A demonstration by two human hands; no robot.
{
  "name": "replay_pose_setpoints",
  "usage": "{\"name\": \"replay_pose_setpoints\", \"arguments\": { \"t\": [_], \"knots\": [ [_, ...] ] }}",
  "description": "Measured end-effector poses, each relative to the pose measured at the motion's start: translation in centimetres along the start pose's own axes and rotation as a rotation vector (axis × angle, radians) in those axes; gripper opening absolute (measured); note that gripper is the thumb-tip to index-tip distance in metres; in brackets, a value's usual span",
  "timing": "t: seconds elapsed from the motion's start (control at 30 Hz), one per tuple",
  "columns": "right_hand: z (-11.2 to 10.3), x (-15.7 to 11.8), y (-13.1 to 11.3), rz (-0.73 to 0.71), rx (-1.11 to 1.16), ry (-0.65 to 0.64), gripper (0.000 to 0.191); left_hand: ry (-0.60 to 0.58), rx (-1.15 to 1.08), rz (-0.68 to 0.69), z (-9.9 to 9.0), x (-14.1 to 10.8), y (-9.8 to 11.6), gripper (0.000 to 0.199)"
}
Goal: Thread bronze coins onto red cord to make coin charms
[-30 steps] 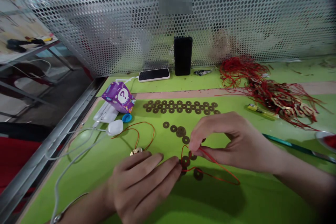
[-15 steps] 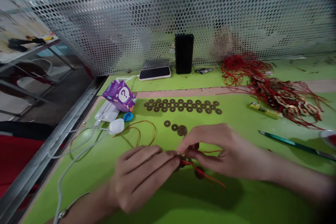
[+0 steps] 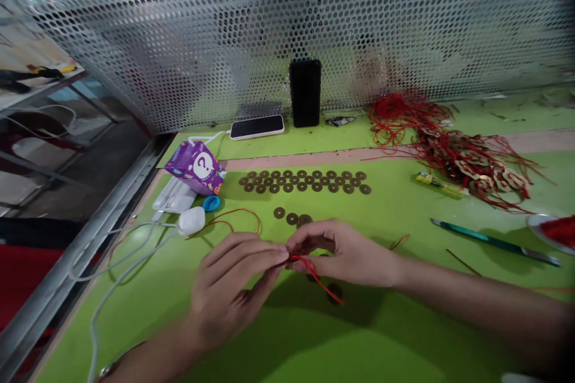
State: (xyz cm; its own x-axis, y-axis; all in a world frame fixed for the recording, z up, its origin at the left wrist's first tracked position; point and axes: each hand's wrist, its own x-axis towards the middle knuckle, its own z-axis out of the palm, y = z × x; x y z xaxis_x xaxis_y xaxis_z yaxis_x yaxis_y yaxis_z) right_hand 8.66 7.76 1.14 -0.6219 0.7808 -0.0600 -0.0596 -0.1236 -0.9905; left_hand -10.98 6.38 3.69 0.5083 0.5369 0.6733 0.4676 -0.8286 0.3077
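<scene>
My left hand (image 3: 238, 284) is closed, its thumb and fingertips pinching a red cord (image 3: 320, 281). Facing it, my right hand (image 3: 344, 254) pinches the same cord, and the fingertips of both hands meet there. The cord's loose ends trail down to the right over the green tabletop. A dark round coin (image 3: 335, 293) with a hole lies under these ends, partly covered. Just beyond my hands are a small stack of coins (image 3: 304, 219) and two single coins, one of them here (image 3: 279, 212). My fingers hide whatever sits at the pinch point.
Rows of holed coins (image 3: 302, 187) lie farther back. At left stand a purple box (image 3: 196, 167) and a white charger (image 3: 191, 221) with cables. A red cord pile with gold coins (image 3: 476, 161), a yellow lighter (image 3: 442, 185) and green tweezers (image 3: 494, 242) are at right. A phone (image 3: 305, 94) leans upright behind.
Both hands have drawn together, and my right hand has moved left toward the left fingertips. The whole scene has shifted slightly left as the head turned.
</scene>
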Motion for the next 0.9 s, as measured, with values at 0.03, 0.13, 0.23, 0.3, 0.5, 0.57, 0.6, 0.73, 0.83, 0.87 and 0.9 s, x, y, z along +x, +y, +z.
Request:
{"name": "replay_pose_setpoints", "arguments": {
  "t": [0.03, 0.13, 0.23, 0.3, 0.5, 0.57, 0.6, 0.73, 0.83, 0.87, 0.9],
  "knots": [
    [0.2, 0.0, 0.1, 0.023, 0.029, 0.013, 0.017, 0.006, -0.002, -0.003, 0.1, -0.1, 0.0, 0.017],
    [0.5, 0.1, 0.5, 0.08, 0.079, 0.062, 0.022, 0.015, -0.002, -0.015, 0.2, -0.2, -0.1, 0.017],
    [0.8, 0.1, 0.8, 0.026, 0.052, 0.132, 0.022, 0.003, -0.017, -0.074, 0.3, -0.2, -0.1, 0.016],
    [0.8, 0.0, 0.8, -0.056, 0.012, 0.167, 0.021, -0.006, -0.045, -0.139, 0.4, -0.3, 0.0, 0.015],
    [0.6, -0.1, 0.6, -0.135, -0.039, 0.195, 0.019, -0.041, -0.214, -0.389, 0.7, -0.5, 0.1, 0.014],
    [0.8, 0.0, 0.6, -0.105, -0.031, 0.196, 0.021, -0.04, -0.262, -0.445, 0.8, -0.5, 0.1, 0.014],
    [0.9, 0.0, 0.6, -0.089, -0.012, 0.197, 0.023, -0.035, -0.276, -0.469, 0.9, -0.6, 0.1, 0.014],
    [1.6, 0.5, 1.2, 0.006, 0.234, 0.178, 0.039, 0.004, -0.297, -0.494, 1.1, -0.6, 0.0, 0.013],
    [2.1, 1.0, 1.3, 0.081, 0.412, 0.168, 0.049, 0.027, -0.276, -0.446, 1.3, -0.6, -0.1, 0.014],
    [2.2, 1.1, 1.3, 0.095, 0.444, 0.169, 0.05, 0.029, -0.261, -0.426, 1.3, -0.6, -0.1, 0.015],
    [2.3, 1.2, 1.3, 0.104, 0.469, 0.17, 0.05, 0.029, -0.244, -0.408, 1.4, -0.6, -0.2, 0.015]
  ]
}}
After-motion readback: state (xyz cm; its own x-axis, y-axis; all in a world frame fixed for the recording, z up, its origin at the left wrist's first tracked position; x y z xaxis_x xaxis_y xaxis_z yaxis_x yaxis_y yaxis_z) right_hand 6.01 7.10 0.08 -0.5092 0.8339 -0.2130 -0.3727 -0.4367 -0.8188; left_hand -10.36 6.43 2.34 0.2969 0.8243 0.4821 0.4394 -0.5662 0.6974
